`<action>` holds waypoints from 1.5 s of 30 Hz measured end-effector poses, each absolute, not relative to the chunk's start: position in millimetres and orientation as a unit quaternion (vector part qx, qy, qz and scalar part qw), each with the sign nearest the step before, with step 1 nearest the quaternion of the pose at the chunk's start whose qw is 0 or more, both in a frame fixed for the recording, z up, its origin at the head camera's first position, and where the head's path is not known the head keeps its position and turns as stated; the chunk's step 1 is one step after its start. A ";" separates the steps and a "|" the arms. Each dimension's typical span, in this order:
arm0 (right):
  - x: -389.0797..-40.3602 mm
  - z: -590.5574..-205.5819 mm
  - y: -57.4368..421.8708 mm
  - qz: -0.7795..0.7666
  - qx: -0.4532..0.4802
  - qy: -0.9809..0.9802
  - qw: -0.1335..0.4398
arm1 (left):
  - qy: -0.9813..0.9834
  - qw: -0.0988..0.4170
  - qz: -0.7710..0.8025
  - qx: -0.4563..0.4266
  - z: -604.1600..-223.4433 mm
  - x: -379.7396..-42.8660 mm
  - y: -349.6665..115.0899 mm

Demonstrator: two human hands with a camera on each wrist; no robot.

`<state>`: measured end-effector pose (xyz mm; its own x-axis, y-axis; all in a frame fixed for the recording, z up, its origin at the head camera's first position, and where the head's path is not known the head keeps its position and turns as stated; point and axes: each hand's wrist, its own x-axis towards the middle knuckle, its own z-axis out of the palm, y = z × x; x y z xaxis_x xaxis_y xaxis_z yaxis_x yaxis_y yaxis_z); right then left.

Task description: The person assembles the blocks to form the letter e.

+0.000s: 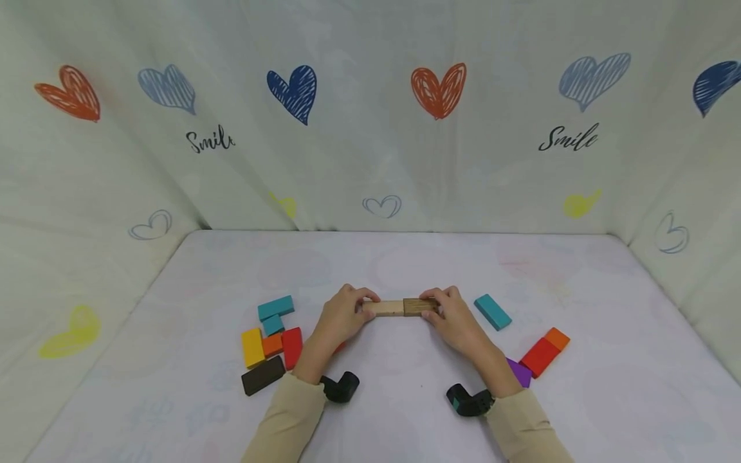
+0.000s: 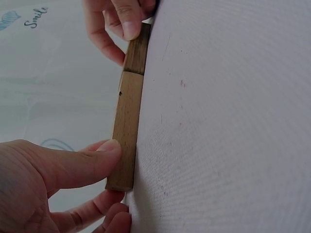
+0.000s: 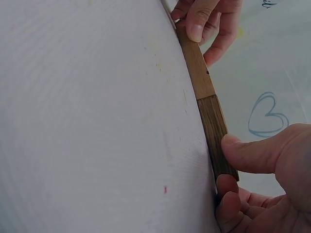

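"smile" (image 1: 568,137) is written twice on the curtain (image 1: 359,154). two wooden blocks lie end to end, touching, mid-bench (image 1: 405,257): the left hand (image 1: 341,315) pinches the pale block (image 1: 386,308), the right hand (image 1: 454,325) pinches the darker block (image 1: 417,307). three teal blocks (image 1: 493,312), two left, one right; one yellow block (image 1: 253,348), left.

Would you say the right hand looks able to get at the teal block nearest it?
Probably yes: the teal block lies near the right hand with only bare tabletop between them, though the hand would likely first need to release the darker wooden block.
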<state>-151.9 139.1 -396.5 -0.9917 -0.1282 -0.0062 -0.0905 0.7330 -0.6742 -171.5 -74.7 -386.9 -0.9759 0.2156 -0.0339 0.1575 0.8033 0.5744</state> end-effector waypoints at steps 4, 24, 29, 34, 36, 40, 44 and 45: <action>-152.6 -396.1 139.1 -0.362 -0.060 0.930 0.027 | 0.947 0.048 0.303 0.093 -387.2 -171.7 -74.3; -141.3 -364.5 171.2 -0.366 -0.070 0.928 0.027 | 0.944 0.062 0.314 0.080 -387.3 -172.0 -72.6; -132.0 -345.5 195.3 -0.342 -0.092 0.935 0.012 | 0.944 0.060 0.315 0.081 -386.1 -172.6 -72.4; -124.2 -336.7 222.2 -0.328 -0.085 0.941 0.031 | 0.943 0.058 0.316 0.090 -385.0 -172.7 -73.2; -122.8 -336.6 233.7 -0.321 -0.078 0.943 0.044 | 0.942 0.058 0.317 0.092 -385.1 -172.4 -73.5; -121.4 -340.0 256.5 -0.314 -0.063 0.945 0.065 | 0.942 0.057 0.316 0.092 -384.9 -172.1 -73.6; -119.7 -345.2 277.8 -0.311 -0.034 0.945 0.092 | 0.943 0.057 0.315 0.093 -384.6 -172.3 -73.3; -119.3 -346.8 283.2 -0.311 -0.027 0.945 0.101 | 0.943 0.056 0.315 0.093 -384.9 -172.4 -73.3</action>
